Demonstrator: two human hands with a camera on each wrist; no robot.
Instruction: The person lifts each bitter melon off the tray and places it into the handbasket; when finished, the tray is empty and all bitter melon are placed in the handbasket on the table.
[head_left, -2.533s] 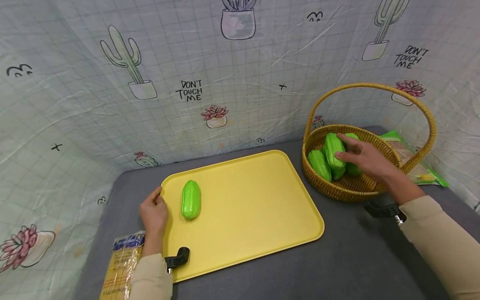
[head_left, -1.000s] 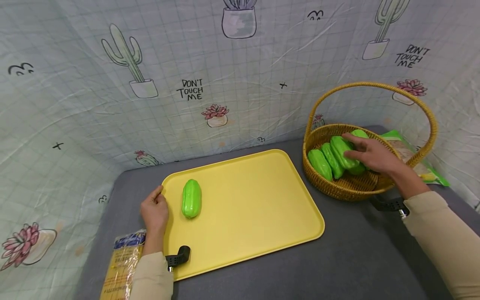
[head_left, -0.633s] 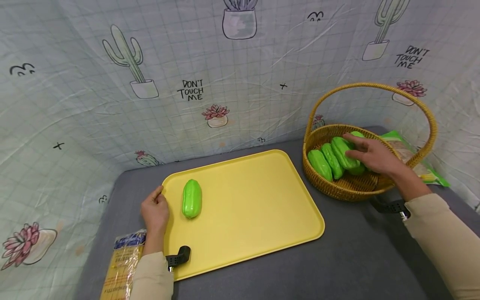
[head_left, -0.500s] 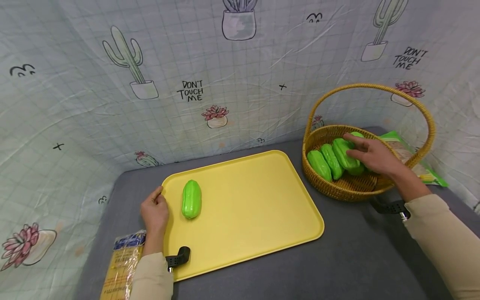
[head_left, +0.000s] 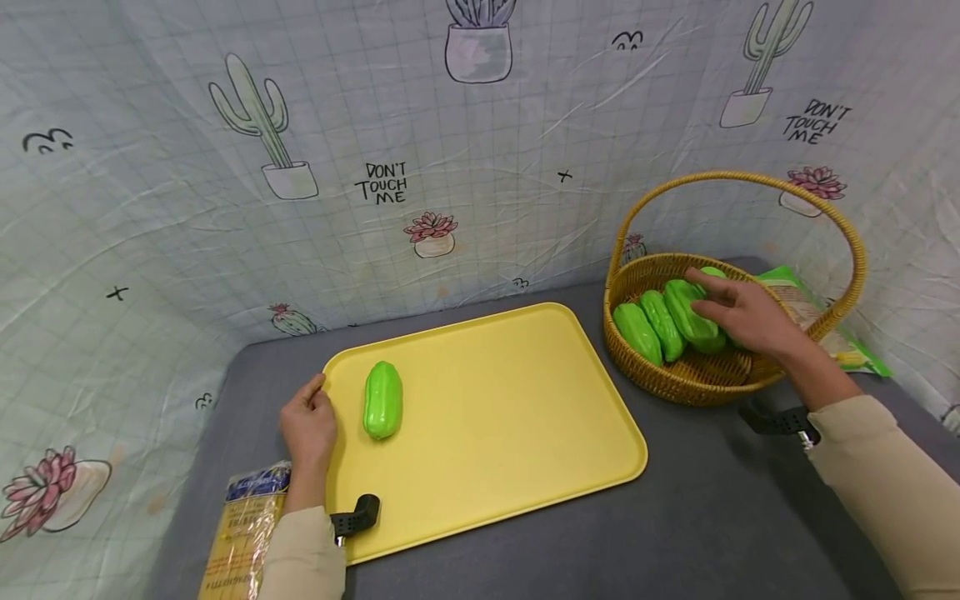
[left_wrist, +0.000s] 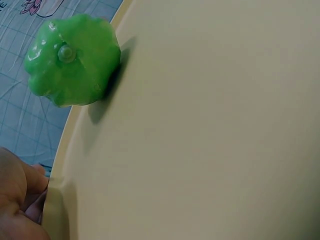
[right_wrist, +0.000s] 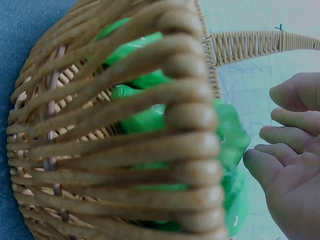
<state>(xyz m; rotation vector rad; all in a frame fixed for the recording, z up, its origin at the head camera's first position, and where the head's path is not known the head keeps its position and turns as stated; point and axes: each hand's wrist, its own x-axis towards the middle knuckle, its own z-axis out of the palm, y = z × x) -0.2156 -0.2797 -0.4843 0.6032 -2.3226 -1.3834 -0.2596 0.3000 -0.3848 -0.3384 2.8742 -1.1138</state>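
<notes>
On the yellow tray [head_left: 510,433], near its left end, one green gourd [head_left: 382,400] already lay alone, with its long side pointing away from the person, and most of the tray surface beside it was bare. The left hand [head_left: 307,425] rested at the left rim of the tray with the fingers [head_left: 318,385] curled against the edge, and in the left wrist view the fingertips touched this rim while the gourd sat just beside it. In the wicker basket [head_left: 678,383], which stood on the grey bench [head_left: 675,525] to the right of the tray, I could count three gourds [head_left: 660,321] clearly and a part of one more behind them. The right hand [head_left: 738,317] was over the basket, and its fingers [head_left: 708,279] lay rather straight on the top gourd [head_left: 693,310]; they touched it but were not closed around it, and the right wrist view showed them relaxed, near the green skin. So I judged that the moving of gourds from basket to tray was only at its beginning: one piece was placed and the others still waited inside. A yellow packet [head_left: 240,533] lay beside the left sleeve, and a green packet [head_left: 825,325] lay behind the basket.
</notes>
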